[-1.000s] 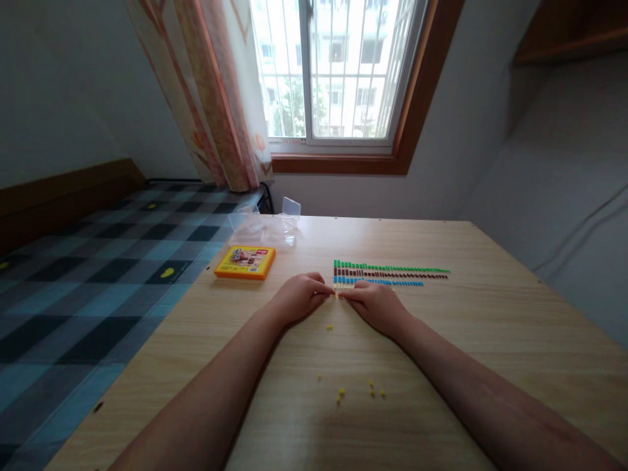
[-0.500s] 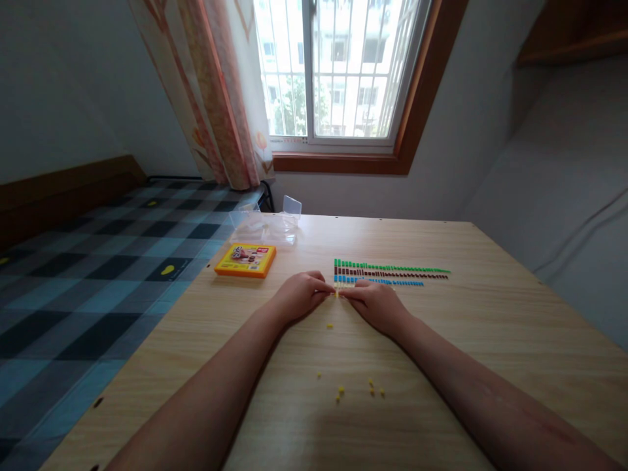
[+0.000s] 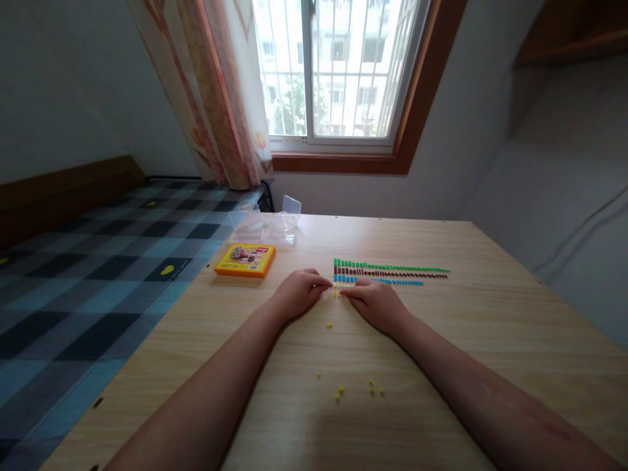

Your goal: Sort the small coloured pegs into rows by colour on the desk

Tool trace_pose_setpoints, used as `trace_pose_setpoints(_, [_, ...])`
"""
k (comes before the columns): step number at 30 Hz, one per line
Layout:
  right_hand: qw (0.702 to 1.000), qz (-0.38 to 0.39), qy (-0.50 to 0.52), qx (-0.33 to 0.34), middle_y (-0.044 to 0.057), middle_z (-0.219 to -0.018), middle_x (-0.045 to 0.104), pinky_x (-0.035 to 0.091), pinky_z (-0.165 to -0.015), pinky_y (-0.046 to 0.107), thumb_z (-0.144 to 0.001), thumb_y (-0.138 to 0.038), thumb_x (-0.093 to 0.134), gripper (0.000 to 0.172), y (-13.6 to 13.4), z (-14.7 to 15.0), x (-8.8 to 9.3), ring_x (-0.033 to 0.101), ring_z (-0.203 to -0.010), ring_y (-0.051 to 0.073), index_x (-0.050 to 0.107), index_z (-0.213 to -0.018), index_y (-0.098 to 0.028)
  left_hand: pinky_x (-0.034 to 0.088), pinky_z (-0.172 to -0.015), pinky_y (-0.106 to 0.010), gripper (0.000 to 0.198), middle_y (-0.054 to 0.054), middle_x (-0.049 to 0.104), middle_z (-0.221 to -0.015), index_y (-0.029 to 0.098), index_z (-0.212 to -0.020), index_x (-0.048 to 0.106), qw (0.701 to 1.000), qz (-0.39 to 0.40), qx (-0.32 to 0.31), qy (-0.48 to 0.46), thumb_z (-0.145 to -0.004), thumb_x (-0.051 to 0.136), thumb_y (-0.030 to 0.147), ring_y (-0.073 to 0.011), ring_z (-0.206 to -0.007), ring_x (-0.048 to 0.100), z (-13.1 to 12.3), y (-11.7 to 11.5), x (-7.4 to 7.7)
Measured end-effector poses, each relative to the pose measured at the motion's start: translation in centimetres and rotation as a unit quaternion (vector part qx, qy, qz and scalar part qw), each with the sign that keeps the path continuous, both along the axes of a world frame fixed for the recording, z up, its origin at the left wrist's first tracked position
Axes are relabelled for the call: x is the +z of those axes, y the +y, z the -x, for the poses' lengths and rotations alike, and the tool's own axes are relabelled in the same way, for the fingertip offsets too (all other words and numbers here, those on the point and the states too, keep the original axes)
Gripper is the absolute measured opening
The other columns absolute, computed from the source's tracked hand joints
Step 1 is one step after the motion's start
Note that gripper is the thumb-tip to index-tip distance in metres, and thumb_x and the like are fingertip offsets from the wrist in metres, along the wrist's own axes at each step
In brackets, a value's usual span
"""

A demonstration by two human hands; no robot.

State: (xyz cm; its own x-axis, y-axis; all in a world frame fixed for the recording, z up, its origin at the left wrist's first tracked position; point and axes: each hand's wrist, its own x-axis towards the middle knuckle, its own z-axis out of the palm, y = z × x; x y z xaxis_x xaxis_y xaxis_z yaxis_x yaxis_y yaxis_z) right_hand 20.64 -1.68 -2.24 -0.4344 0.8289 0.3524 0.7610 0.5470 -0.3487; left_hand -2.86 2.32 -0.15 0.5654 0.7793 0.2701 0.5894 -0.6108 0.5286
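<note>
My left hand (image 3: 303, 291) rests at the near left end of the rows, its thumb and fingertips pressed together. Whatever lies between them, if anything, is too small to see. Across a narrow gap, my right hand (image 3: 375, 302) points its closed fingertips leftward. Between the two hands stand small yellow blocks (image 3: 336, 294). A cream row (image 3: 343, 284) just behind them is partly hidden by my right hand. Beyond it run rows of tiny blue blocks (image 3: 407, 283), brown blocks (image 3: 417, 275) and green blocks (image 3: 417, 269). One loose yellow block (image 3: 329, 326) lies nearer me.
Several more yellow pieces (image 3: 341, 390) are scattered on the wooden table (image 3: 490, 327) between my forearms. To the left are a yellow-orange box (image 3: 245, 260) and clear plastic packaging (image 3: 265, 229). A bed with a checked cover (image 3: 98, 275) adjoins the table's left side.
My left fingertips have drawn slightly left and up from the yellow blocks, so more of these show between the hands. My right hand has barely moved.
</note>
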Motion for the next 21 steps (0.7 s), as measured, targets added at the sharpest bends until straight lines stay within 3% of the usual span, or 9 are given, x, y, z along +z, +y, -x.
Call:
trace_pose_setpoints(4, [1.0,-0.001,-0.006,-0.001,0.002,-0.095,0.072,0.043,-0.068,0.025,-0.098,-0.028,0.058,0.024,-0.1,0.0,0.0,0.065,-0.079,0.016,0.078,-0.109,-0.033,0.044,-0.069,-0.026,0.017,-0.005,0.071,-0.079,0.017,-0.084,0.077,1.0,0.015,0.01,0.014,-0.088,0.063,0.026,-0.0157,-0.073,0.062,0.0,-0.1,0.6])
trace_pose_setpoints(8, [1.0,0.0,-0.018,0.0,0.001,-0.095,0.071,0.041,-0.066,0.025,-0.099,-0.032,0.056,0.024,-0.2,0.1,0.1,0.065,-0.077,0.015,0.078,-0.109,-0.035,0.037,-0.06,-0.025,0.026,-0.002,0.065,-0.067,0.015,-0.071,0.071,0.998,0.036,-0.003,0.05,-0.087,0.063,0.034,-0.0133,-0.063,0.054,0.2,-0.5,1.4])
trace_pose_setpoints(17, [0.999,-0.03,0.028,-0.015,0.003,-0.092,0.072,0.042,-0.067,0.025,-0.098,-0.028,0.056,0.025,-0.4,0.3,0.1,0.065,-0.078,0.016,0.079,-0.107,-0.031,0.034,-0.055,-0.024,0.011,0.003,0.062,-0.068,0.019,-0.078,0.071,0.972,0.178,-0.074,0.138,-0.072,0.065,0.026,-0.0124,-0.062,0.053,0.7,-1.1,2.8])
trace_pose_setpoints(21, [0.996,-0.039,0.065,0.055,0.004,-0.086,0.072,0.043,-0.068,0.026,-0.095,-0.023,0.056,0.025,-1.4,0.2,0.7,0.063,-0.075,0.016,0.079,-0.1,-0.026,0.035,-0.056,-0.025,0.013,0.003,0.061,-0.068,0.02,-0.074,0.069,0.966,0.181,-0.087,0.16,-0.069,0.072,0.031,-0.0131,-0.063,0.053,0.8,-1.1,2.9])
